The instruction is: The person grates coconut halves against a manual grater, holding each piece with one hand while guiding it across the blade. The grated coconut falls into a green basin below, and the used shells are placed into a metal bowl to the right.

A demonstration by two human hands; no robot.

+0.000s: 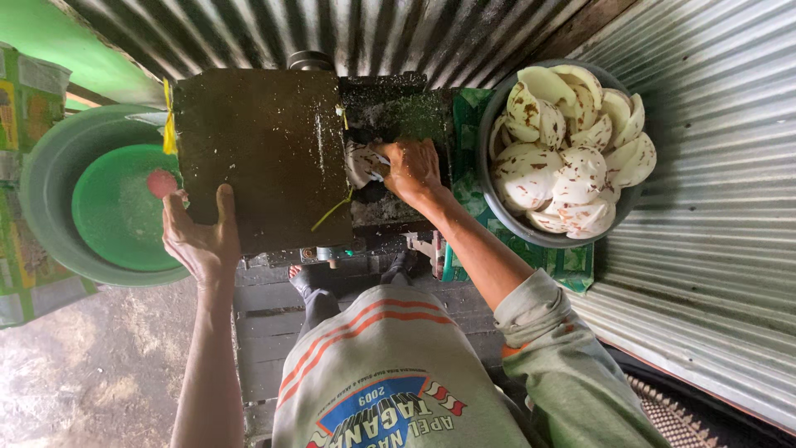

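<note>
Machine box: dark, dirty block in the middle, with its opening on the right side. I judge it a grating machine, so the hand should stay outside the opening's edge.
Grey bowl of coconut pieces: far right, just beside the machine, heaped with white pieces. It is near enough to take a piece without leaning.
Grey basin: left of the machine, with a green basin inside it.
Right hand: at the opening, its fingers closed around a white coconut piece and pressing it in. Best to push steadily with the fingertips behind the piece, not beside it.
Left hand: at the near left corner of the box, palm open, fingers spread, thumb against the side. It holds nothing, and seems to steady the box.
</note>
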